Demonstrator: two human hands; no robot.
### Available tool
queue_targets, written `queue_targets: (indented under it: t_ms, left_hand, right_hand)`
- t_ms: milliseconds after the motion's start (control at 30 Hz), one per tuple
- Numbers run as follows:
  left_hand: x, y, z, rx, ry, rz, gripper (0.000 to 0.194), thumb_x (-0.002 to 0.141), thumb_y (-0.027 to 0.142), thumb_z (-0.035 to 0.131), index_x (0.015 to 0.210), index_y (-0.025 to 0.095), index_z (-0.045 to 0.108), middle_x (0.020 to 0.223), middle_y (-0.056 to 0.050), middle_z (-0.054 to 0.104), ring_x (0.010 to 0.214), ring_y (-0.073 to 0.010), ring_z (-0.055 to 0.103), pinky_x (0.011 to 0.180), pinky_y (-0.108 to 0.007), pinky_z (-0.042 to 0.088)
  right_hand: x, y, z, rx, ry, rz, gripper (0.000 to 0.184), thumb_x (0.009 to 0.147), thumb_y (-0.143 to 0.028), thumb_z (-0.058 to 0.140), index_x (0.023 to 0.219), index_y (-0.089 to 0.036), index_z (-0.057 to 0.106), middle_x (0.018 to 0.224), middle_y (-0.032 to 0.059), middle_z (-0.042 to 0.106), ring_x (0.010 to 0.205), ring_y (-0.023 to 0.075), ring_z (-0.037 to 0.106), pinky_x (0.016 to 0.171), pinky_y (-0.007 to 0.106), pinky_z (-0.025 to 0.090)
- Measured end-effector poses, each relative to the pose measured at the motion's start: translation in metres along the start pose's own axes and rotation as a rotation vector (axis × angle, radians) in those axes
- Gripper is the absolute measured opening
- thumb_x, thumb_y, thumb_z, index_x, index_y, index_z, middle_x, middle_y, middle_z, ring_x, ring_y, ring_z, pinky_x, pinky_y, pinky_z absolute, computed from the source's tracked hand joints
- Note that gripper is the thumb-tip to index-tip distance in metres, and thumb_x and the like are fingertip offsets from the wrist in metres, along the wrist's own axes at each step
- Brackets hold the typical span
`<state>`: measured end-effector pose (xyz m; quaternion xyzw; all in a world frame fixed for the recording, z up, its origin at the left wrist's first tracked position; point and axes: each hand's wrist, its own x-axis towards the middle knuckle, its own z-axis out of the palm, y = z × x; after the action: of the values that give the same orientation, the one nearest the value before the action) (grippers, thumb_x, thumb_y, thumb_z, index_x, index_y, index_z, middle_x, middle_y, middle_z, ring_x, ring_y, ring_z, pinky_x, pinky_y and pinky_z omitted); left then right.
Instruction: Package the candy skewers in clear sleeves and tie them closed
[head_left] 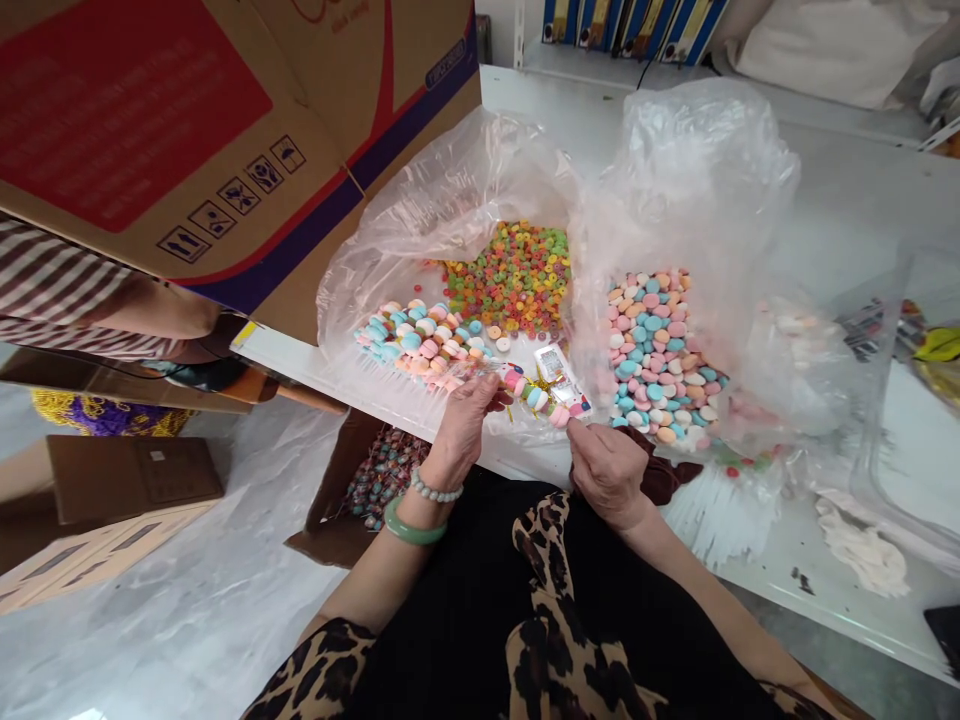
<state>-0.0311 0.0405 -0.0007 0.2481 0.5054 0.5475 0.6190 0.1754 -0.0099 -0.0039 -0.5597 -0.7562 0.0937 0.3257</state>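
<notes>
One candy skewer | our left hand: pinching one end | our right hand: pinching the other | ring candies: beyond, on plastic

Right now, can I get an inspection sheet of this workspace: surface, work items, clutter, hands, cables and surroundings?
Surface: white table, dark marks near its front edge.
Work items: pastel strand; loose pastel pieces and colourful rings on clear plastic.
Clutter: white cloth at right.
Hands: left hand pinches one end of the strand; right hand grips the other.
Cables: thin dark cord by blue binders.
Surroundings: large cardboard box, left; striped sleeve of another person.
</notes>
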Motion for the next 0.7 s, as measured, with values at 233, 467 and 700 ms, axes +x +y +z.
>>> queue_targets:
  t_ms: [233,467,700]
  left_hand:
    - [0.006,0.003,-0.006,0.073,-0.119,-0.036,0.030,0.069,0.046,0.080,0.074,0.017,0.075,0.067,-0.005,0.068,0.062,-0.0141,0.059,0.064,-0.027,0.044]
    - [0.006,-0.001,-0.007,0.144,-0.106,-0.031,0.031,0.064,0.047,0.083,0.066,0.017,0.075,0.061,-0.005,0.068,0.059,-0.0144,0.057,0.061,-0.027,0.042]
    - [0.005,0.001,-0.003,0.113,-0.123,-0.025,0.032,0.069,0.048,0.079,0.075,0.017,0.076,0.066,-0.005,0.069,0.061,-0.0137,0.058,0.063,-0.027,0.043]
  right_hand:
    - [0.004,-0.004,0.001,0.619,-0.095,0.463,0.017,0.082,-0.034,0.062,0.081,-0.021,0.074,0.062,0.0020,0.059,0.057,0.0151,0.053,0.054,0.027,0.041]
    - [0.009,0.000,0.008,1.078,-0.260,0.933,0.021,0.064,-0.035,0.074,0.074,-0.017,0.069,0.051,-0.0033,0.049,0.043,0.0082,0.036,0.038,0.020,0.018]
    - [0.004,-0.005,0.009,0.151,-0.083,0.153,0.022,0.086,-0.026,0.054,0.088,-0.021,0.075,0.063,0.0049,0.062,0.062,0.0166,0.055,0.061,0.028,0.039]
